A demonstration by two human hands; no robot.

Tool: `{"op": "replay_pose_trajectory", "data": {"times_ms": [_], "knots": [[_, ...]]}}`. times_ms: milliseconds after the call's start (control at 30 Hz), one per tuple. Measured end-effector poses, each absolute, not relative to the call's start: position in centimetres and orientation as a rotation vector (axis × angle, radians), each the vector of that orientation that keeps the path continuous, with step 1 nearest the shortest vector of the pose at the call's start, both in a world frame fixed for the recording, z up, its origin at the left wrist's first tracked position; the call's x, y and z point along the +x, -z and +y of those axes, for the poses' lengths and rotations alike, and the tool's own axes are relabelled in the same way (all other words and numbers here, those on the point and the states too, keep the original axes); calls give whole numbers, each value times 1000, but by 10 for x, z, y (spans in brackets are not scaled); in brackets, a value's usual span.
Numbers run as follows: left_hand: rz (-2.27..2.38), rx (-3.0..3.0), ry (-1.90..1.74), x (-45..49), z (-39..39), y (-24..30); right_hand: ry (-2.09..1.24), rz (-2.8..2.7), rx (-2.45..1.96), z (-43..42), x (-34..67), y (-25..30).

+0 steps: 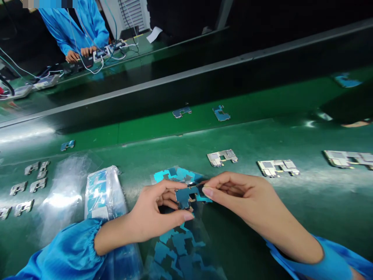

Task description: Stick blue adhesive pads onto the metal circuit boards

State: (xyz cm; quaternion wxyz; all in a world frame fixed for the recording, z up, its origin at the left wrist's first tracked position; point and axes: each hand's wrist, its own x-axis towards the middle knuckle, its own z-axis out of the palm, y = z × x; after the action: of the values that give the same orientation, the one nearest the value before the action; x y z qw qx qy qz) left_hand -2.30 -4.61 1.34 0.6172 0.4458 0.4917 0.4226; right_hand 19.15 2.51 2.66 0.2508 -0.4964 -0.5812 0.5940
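Note:
My left hand [148, 212] grips a small circuit board [183, 197] by its left end, thumb below and fingers behind. The board's upper face looks dark blue and has a notch in the middle. At its right end, my right hand [244, 194] is closed in a pinch, thumb against forefinger; the fingertips hide what exactly lies between them. Bright blue shows just under that thumb. Beneath both hands lies a clear sheet of blue film cut-outs [170, 252], shaped like the boards.
Bare silvery circuit boards [223, 157] lie right of centre, several more [37, 184] at far left. A plastic-wrapped stack of blue film [97, 190] stands left of my hands. Blue-covered boards [221, 113] rest on the green strip behind. Across the bench, a person in blue [78, 27] handles devices.

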Motion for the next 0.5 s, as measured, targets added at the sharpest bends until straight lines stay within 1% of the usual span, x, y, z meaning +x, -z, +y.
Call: {"op": "replay_pose_trajectory", "data": {"times_ms": [167, 500], "knots": [[936, 896, -963, -28, -43, -22, -1650, -1555, -1334, 26, 192, -26], [908, 773, -975, -27, -38, -15, -1662, -1525, -1326, 27, 190, -30]]}}
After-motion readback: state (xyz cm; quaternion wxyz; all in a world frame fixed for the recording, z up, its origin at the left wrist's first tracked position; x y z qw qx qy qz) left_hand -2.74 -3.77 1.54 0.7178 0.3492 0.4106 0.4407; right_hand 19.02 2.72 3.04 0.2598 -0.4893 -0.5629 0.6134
